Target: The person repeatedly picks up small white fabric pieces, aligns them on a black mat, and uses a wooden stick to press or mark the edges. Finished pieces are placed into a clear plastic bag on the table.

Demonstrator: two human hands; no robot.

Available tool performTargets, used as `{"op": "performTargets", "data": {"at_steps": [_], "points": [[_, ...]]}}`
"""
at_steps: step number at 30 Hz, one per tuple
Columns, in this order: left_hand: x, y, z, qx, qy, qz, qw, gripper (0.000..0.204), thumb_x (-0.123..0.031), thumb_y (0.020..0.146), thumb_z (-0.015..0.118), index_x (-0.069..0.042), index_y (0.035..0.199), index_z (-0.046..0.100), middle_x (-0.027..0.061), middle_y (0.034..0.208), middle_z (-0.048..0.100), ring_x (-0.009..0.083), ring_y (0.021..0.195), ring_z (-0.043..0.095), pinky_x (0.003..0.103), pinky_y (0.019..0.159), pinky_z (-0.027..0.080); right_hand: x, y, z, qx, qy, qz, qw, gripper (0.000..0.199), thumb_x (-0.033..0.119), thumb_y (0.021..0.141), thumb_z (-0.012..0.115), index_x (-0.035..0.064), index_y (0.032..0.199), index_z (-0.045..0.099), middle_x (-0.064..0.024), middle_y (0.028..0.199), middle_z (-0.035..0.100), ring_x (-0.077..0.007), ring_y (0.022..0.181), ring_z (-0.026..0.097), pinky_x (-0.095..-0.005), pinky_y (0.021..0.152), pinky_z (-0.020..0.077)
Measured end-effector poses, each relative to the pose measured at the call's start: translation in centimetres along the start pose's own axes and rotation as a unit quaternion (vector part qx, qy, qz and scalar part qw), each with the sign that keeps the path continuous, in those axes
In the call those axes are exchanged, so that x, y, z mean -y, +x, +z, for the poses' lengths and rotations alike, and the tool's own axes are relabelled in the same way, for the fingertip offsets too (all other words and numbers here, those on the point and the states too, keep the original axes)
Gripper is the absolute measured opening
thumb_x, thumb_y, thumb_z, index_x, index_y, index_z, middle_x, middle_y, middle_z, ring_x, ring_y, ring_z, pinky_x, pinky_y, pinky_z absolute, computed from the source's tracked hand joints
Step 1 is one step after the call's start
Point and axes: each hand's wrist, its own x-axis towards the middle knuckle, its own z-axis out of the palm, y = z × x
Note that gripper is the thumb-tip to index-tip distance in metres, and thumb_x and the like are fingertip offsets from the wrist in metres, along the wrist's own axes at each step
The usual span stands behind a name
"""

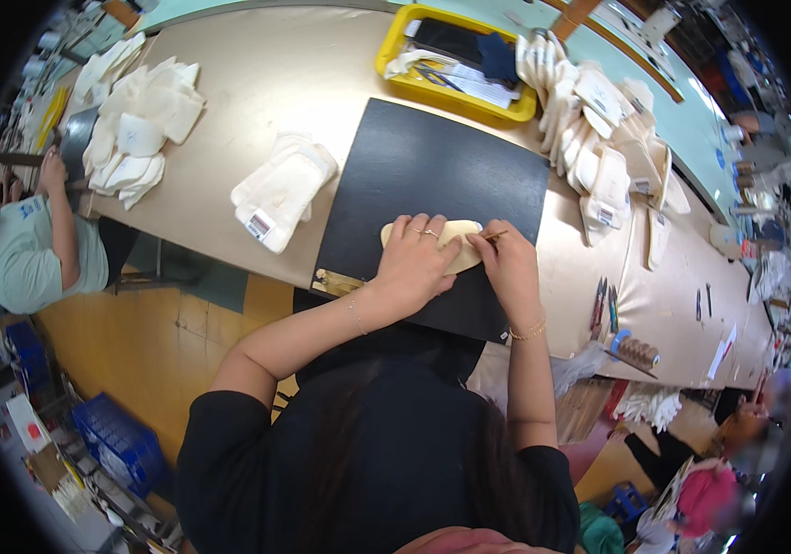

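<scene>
The left hand [414, 263] lies flat, fingers spread, pressing down a cream sole-shaped piece [455, 242] that rests on the black mat [432, 185] in the middle of the beige table [294, 83]. The right hand [509, 266], at three o'clock from the piece, is closed in a pinch around a thin pencil-like tool [495, 235] whose tip meets the piece's edge. To do this step well, I judge the left palm should keep the piece from sliding while the tool follows the outline in one steady, light stroke, with the pressing fingers kept just clear of the tool's path. By count: one piece under the hands, one black mat, and one yellow tray [455, 57] at twelve o'clock holding dark and white bits too mixed to count. A small stack of cream pieces [283, 189] sits at nine o'clock from the mat, a larger heap [141, 120] lies at ten o'clock, and a long row of pieces [594, 138] fans out at two o'clock; the numbers in these cannot be told. A few hand tools [604, 309] lie at four o'clock. Another person in a pale green shirt [35, 258] sits at the far left.
</scene>
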Motion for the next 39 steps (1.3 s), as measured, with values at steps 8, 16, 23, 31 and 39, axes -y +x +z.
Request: {"op": "performTargets", "data": {"at_steps": [8,16,23,31,39], "points": [[0.4,0.5,0.2,0.004,-0.032,-0.001,0.999,0.053,-0.031,0.070,0.085,-0.013,0.117,0.066,0.0146,0.121,0.056,0.0330,0.116,0.052,0.046,0.100,0.038,-0.7,-0.4,1.2,-0.068,-0.048,-0.011,0.996,0.015,0.008,0.091,0.069,0.0002,0.082,0.061,-0.0143,0.080,0.061,-0.0329,0.076,0.062,-0.0404,0.069,0.0499],[1.7,-0.3,-3.2,-0.002,-0.099,-0.070,0.993,0.063,-0.027,0.064,0.086,-0.011,0.120,0.061,0.0158,0.114,0.055,0.0356,0.106,0.056,0.046,0.089,0.045,5.7,-1.8,-3.7,-0.149,0.235,-0.070,0.958,0.012,0.009,0.099,0.062,0.0032,0.105,0.069,-0.0146,0.091,0.073,-0.0297,0.083,0.072,-0.0343,0.074,0.0574],[9.6,-3.7,-12.3,-0.230,0.024,-0.221,0.947,0.063,-0.020,0.071,0.085,-0.005,0.124,0.054,0.0164,0.119,0.055,0.0351,0.112,0.056,0.046,0.096,0.047,14.2,-2.1,-10.1,-0.257,0.279,-0.469,0.798,0.018,0.009,0.091,0.068,0.0107,0.109,0.072,-0.0120,0.096,0.073,-0.0283,0.092,0.075,-0.0360,0.073,0.0625],[15.1,-5.1,-11.6,-0.079,0.052,-0.277,0.956,0.059,-0.028,0.081,0.082,-0.006,0.128,0.054,0.0202,0.125,0.056,0.0407,0.118,0.054,0.047,0.101,0.044,15.7,-0.8,-10.9,-0.426,0.182,-0.524,0.715,0.019,0.009,0.094,0.069,0.0114,0.112,0.073,-0.0107,0.095,0.075,-0.0257,0.090,0.076,-0.0306,0.077,0.0616],[15.9,-4.7,-13.8,-0.042,0.043,-0.216,0.975,0.057,-0.021,0.078,0.082,-0.004,0.128,0.059,0.0214,0.123,0.060,0.0417,0.118,0.056,0.048,0.100,0.045,1.0,-1.6,-14.2,-0.486,0.036,-0.197,0.851,0.023,0.008,0.091,0.070,0.0050,0.114,0.069,-0.0160,0.120,0.071,-0.0346,0.114,0.066,-0.0412,0.095,0.0540]]}}
